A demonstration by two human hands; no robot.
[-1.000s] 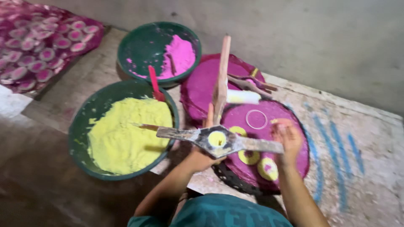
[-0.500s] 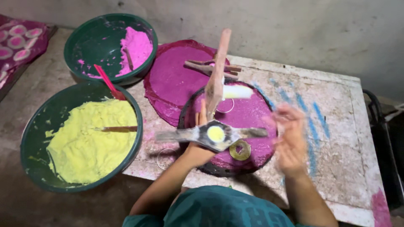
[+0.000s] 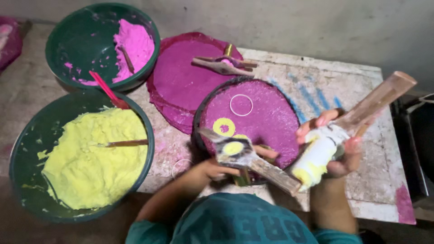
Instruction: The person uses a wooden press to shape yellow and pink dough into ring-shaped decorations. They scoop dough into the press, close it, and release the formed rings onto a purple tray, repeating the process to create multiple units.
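A: How is the left hand [image 3: 212,171] occupied?

B: It is closed around a wooden mould [image 3: 246,158], gripped low on the tool near the front edge of the round purple tray [image 3: 271,122]. A yellow disc [image 3: 233,147] is seated in the mould's head, which is held over the near rim of that tray.

A: And the right hand [image 3: 337,144]?

B: It is clamped on a white roller [image 3: 316,156] smeared with yellow at its lower end. A long wooden handle [image 3: 377,101] is held in the same grip and is angled up and to the right. The roller is held above the table [image 3: 361,190], just right of the tray, and its yellow end is close to the mould's shaft.

A: What is found on the tray?

B: A yellow ring [image 3: 224,126] is laid near its left side, and a thin white ring [image 3: 241,105] is seen farther back. A purple mat [image 3: 181,81] is spread behind the tray, with a second mould [image 3: 221,65] resting on it.

A: What is placed to the left?

B: Two green basins. Yellow paste [image 3: 86,158] is contained in the near one [image 3: 27,153], with a stick lying in it. Pink paste [image 3: 133,45] is contained in the far one [image 3: 77,40], and a red handle [image 3: 108,90] is leaned across the two rims.
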